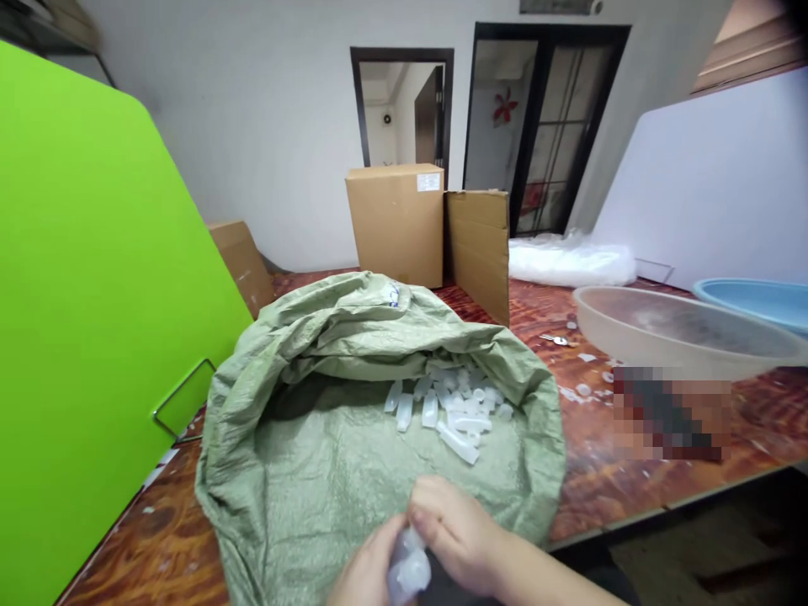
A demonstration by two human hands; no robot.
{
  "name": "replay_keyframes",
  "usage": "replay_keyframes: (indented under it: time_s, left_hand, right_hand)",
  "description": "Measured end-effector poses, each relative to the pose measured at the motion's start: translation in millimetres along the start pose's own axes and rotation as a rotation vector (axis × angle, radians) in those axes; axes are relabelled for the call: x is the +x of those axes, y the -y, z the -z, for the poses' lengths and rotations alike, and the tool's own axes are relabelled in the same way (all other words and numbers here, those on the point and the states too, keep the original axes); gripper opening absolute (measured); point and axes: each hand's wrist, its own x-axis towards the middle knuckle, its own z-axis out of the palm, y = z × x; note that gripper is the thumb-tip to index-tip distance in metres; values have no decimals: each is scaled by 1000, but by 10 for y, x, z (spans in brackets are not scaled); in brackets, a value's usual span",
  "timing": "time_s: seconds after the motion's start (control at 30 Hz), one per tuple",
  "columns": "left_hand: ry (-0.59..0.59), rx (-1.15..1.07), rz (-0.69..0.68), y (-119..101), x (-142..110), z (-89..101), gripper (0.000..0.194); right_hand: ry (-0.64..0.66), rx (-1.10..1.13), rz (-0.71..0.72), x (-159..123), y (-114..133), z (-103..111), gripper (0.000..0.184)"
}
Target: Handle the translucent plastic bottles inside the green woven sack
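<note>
Left hand (pixel 367 569) and right hand (pixel 459 535) grasp what look like cloudy plastic pieces (pixel 412 572), a loose tube (pixel 458 443) slanting ahead, closer to the right.

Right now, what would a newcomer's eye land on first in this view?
The bright green panel filling the left side probably draws the eye first. Next comes the pale green sack in the middle, with translucent plastic pieces lying inside toward its right. At the bottom edge, the left hand and right hand hold similar see-through plastic between them.
</note>
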Motion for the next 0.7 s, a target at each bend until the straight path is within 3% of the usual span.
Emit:
replay_keyframes:
  time_s: [0.1, 0.17, 0.27, 0.37, 0.47, 0.57, 0.63, 0.7]
  left_hand:
    - [-219, -181, 24, 0, 3, -48, 46]
    - [-237, -400, 102, -12, -6, -48, 45]
    - [-236, -800, 142, -44, -15, -13, 44]
    - [-284, -1016, 127, -100, -23, 5, 44]
    - [-296, -1048, 105, -157, -37, -33, 42]
    - [-279, -1014, -2, -168, -43, -96, 37]
    - [-229, -887, -115, -138, -38, -118, 32]
    - [-158, -672, -210, -87, -19, -121, 26]
  right_hand:
    - [-61, -122, -256, 90, -97, 249, 32]
    - [-67, -419, -404, 150, -238, 386, 20]
    - [36, -739, -496, 210, -442, 459, 21]
    - [60, -767, -501, 223, -472, 410, 22]
    - [-33, -461, -448, 172, -292, 312, 22]
    - [-25, 172, -376, 65, -31, 169, 25]
    - [4, 577, -365, -4, 109, 60, 26]
    - [4, 820, -392, -53, 191, -19, 28]
